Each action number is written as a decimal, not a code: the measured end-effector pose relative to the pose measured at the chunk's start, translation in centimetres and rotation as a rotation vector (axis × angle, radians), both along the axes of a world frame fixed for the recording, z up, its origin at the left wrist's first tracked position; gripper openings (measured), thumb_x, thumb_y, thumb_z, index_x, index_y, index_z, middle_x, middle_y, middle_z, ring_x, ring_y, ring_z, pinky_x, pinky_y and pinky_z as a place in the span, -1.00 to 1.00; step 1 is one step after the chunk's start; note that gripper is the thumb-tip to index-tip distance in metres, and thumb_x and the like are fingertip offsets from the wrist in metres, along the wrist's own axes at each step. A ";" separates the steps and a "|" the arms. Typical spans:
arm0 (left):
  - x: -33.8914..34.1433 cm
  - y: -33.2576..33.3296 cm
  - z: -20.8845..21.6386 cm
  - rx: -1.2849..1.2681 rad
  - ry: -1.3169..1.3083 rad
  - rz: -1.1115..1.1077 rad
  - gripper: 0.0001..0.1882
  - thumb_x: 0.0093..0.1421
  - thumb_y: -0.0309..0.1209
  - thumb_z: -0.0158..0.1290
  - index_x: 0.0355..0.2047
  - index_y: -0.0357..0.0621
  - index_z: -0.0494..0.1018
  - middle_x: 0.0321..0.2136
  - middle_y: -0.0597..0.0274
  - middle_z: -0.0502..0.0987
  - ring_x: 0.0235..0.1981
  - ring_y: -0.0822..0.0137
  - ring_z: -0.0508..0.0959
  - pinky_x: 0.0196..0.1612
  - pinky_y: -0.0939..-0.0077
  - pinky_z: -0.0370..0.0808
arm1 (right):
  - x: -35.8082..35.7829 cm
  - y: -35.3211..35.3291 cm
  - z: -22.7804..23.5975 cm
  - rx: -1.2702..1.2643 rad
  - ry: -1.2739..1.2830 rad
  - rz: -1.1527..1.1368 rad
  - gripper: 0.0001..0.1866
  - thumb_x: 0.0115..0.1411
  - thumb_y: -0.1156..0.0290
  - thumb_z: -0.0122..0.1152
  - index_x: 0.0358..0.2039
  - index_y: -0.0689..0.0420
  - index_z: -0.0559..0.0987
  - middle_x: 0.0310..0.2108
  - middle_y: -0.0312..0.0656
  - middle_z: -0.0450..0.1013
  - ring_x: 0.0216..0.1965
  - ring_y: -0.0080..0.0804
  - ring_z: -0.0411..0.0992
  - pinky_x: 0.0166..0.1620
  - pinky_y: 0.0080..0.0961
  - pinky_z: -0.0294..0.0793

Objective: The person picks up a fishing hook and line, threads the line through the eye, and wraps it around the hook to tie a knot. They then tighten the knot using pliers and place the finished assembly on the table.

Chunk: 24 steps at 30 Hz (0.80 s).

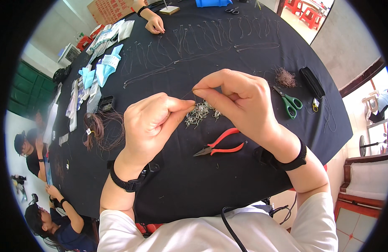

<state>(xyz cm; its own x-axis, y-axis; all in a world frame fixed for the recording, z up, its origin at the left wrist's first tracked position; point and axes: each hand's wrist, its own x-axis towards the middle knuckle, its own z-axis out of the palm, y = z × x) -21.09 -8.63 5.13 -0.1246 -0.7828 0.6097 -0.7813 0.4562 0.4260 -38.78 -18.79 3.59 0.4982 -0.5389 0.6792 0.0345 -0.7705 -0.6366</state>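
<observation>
Above the middle of the black-covered table, my left hand (148, 122) and my right hand (243, 98) are raised close together. Each is closed in a pinch of thumb and forefinger, the right fingertips slightly higher. A thin dark cord seems to run between them; its ends are hard to make out. Just behind and below the fingertips lies a pile of small silvery metal pieces (196, 116), partly hidden by my hands. Needle-nose pliers (227, 150) with red handles rest on the cloth between my forearms, touched by neither hand.
Thin cords (181, 40) lie in rows toward the far side, where another person's hand (154, 25) touches the table. Brown cord coils (99, 128) and blue packs (108, 65) lie left. Green-handled scissors (286, 99), a cord tangle (285, 78) and a black pouch (312, 82) lie right.
</observation>
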 end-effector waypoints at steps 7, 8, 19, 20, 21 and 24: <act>0.3 -0.1 -0.7 -0.068 0.122 -0.055 -0.86 0.03 -0.67 0.25 -0.36 -0.26 0.59 -0.59 0.23 0.53 -0.64 0.48 0.47 -0.58 0.63 0.33 | 0.5 -0.3 -1.0 0.499 0.020 0.156 -0.88 0.17 0.44 0.29 -0.38 0.23 0.59 -0.72 -0.43 0.22 -0.64 -0.77 0.07 -0.58 -0.65 0.05; 0.4 -0.1 -0.7 -0.069 0.121 -0.055 -0.86 0.03 -0.67 0.25 -0.36 -0.26 0.59 -0.59 0.23 0.53 -0.64 0.48 0.47 -0.58 0.63 0.33 | 0.6 -0.2 -1.2 0.498 0.019 0.157 -0.88 0.17 0.44 0.29 -0.38 0.23 0.59 -0.72 -0.43 0.22 -0.64 -0.77 0.07 -0.58 -0.65 0.05; 0.1 0.4 -0.4 -0.028 0.264 0.081 -0.92 0.16 -0.67 0.19 -0.33 -0.32 0.56 -0.56 0.40 0.51 -0.63 0.77 0.25 -0.57 0.83 0.18 | 0.4 1.6 -0.5 0.450 0.167 0.233 -0.91 0.04 0.50 0.26 -0.50 0.20 0.51 -0.74 -0.29 0.26 -0.69 -0.60 0.19 -0.56 -0.57 0.22; 0.1 0.5 -0.5 -0.029 0.263 0.083 -0.92 0.16 -0.67 0.19 -0.33 -0.32 0.56 -0.56 0.40 0.51 -0.63 0.77 0.25 -0.57 0.83 0.18 | 0.5 1.8 -0.6 0.449 0.166 0.235 -0.91 0.04 0.50 0.26 -0.50 0.20 0.51 -0.74 -0.29 0.26 -0.69 -0.60 0.19 -0.56 -0.57 0.22; 0.2 0.4 -0.5 -0.033 0.251 0.086 -0.92 0.16 -0.67 0.19 -0.33 -0.32 0.56 -0.56 0.39 0.52 -0.62 0.77 0.26 -0.57 0.83 0.18 | 0.5 1.9 -0.7 0.288 0.130 0.211 -0.91 0.02 0.51 0.26 -0.51 0.18 0.51 -0.71 -0.28 0.30 -0.69 -0.52 0.25 -0.56 -0.53 0.26; 0.0 0.2 -0.5 -0.058 0.199 0.094 -0.90 0.14 -0.69 0.19 -0.32 -0.31 0.56 -0.56 0.37 0.53 -0.62 0.75 0.31 -0.57 0.81 0.21 | 0.6 1.7 -0.9 -0.008 0.073 0.138 -0.89 -0.04 0.52 0.30 -0.52 0.11 0.51 -0.61 -0.26 0.42 -0.62 -0.29 0.40 -0.54 -0.42 0.36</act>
<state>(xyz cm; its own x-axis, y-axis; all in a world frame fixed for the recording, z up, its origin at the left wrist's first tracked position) -21.09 -8.45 4.64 0.0745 -0.7479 0.6597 -0.7251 0.4135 0.5507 -38.15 -17.06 2.69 0.6155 -0.4567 0.6423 0.0941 -0.7666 -0.6352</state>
